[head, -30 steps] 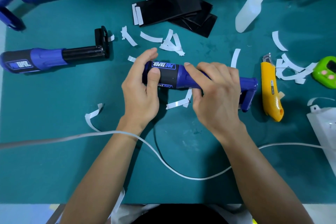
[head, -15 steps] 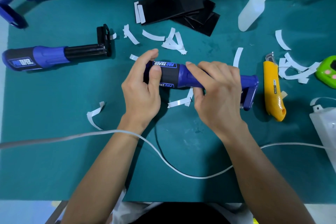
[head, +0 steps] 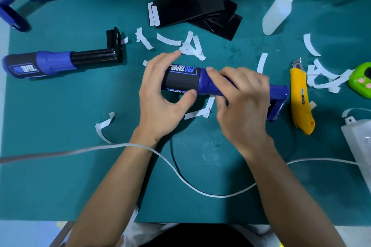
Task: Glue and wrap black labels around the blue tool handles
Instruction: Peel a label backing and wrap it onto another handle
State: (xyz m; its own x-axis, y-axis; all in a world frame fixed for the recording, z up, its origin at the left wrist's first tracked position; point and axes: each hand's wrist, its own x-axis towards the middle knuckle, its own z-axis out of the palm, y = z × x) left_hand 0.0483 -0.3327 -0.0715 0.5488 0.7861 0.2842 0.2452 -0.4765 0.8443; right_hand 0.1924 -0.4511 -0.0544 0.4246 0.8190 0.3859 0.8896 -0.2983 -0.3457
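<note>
Tool handle (head: 204, 84), blue, lies sideways beside a yellow utility knife (head: 301, 98), black label (head: 180, 81) end pointing away from it. Left hand (head: 158, 104) pinches that end; right hand (head: 243, 106) grips and hides the middle.

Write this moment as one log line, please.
left hand: grips black label | right hand: grips blue tool handle | label: wrapped on

Two labelled blue tool handles (head: 203, 84) (head: 54, 62) amid clutter.
One yellow knife (head: 301, 98), one glue bottle (head: 278, 13), one green gadget (head: 361, 80), one white cable (head: 180, 176); black labels (head: 190, 8) stacked, count unclear; more than ten white paper strips (head: 190, 46).
</note>
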